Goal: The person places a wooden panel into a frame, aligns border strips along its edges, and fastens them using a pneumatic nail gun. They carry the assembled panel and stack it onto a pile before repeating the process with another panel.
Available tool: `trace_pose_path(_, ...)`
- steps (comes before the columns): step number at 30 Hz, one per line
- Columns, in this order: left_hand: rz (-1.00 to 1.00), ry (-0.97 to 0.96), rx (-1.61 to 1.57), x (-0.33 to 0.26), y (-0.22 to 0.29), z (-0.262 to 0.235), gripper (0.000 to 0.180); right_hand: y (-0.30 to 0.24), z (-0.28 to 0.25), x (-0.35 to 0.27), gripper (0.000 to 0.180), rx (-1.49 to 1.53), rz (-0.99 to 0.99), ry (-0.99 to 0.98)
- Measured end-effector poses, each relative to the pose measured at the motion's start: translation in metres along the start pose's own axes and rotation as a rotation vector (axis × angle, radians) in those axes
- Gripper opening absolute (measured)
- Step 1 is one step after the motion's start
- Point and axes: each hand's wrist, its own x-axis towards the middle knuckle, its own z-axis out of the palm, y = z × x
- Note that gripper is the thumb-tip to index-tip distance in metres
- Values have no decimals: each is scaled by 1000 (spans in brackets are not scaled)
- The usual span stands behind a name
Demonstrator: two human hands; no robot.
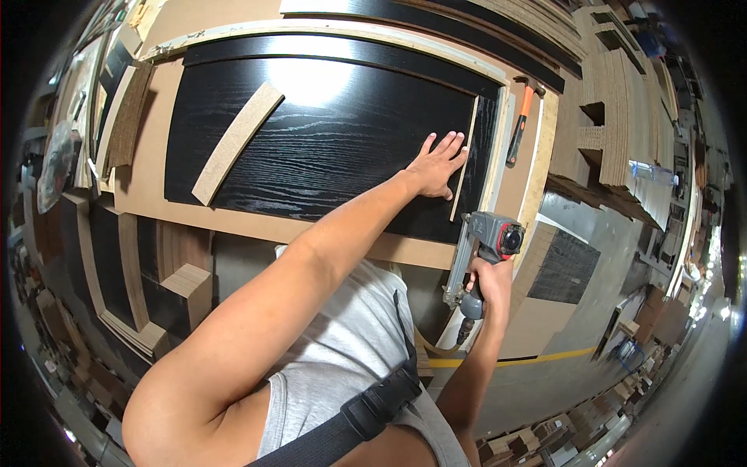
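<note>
A black wood-grain panel (311, 148) lies on the bench, with a narrow upright strip (461, 183) near its right end. My left hand (440, 165) rests on the panel with fingers spread, thumb and fingertips close against that strip. The pneumatic nail gun (498, 233) is gripped by its handle in my right hand (492, 282). Its nose is at the panel's near right corner; whether it touches the wood, I cannot tell. A loose bare particleboard strip (237, 144) lies slanted across the panel's left part.
An orange-and-black hammer (521, 124) lies on the bench right of the panel. Long black boards (436, 35) lie along the far side. Stacked boards stand to the right (618, 117) and at the lower left (132, 265). Flat panels (564, 265) lie on the right.
</note>
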Motion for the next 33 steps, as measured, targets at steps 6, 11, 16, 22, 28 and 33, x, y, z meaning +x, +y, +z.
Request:
trace_pose_path(6, -14, -38, -24, 1, 0, -4, 110, 1, 6, -1, 13, 25, -50, -12)
trace_pose_path(11, -6, -28, -52, 2, -5, -1, 112, 4, 7, -1, 12, 36, -65, 5)
trace_pose_path(16, -12, -37, -32, 3, -4, -1, 111, 2, 5, -3, 13, 31, -53, -17)
trace_pose_path(22, -13, -54, -22, 2, 0, -5, 111, 4, 7, -2, 4, -55, -57, 23)
trace_pose_path(28, 0, -53, -142, -11, -22, -11, 96, 9, 16, -3, 4, -88, -93, 14)
trace_pose_path(33, -130, 273, -168, -111, -59, -58, 82, 38, 30, -34, 4, 166, -77, 32)
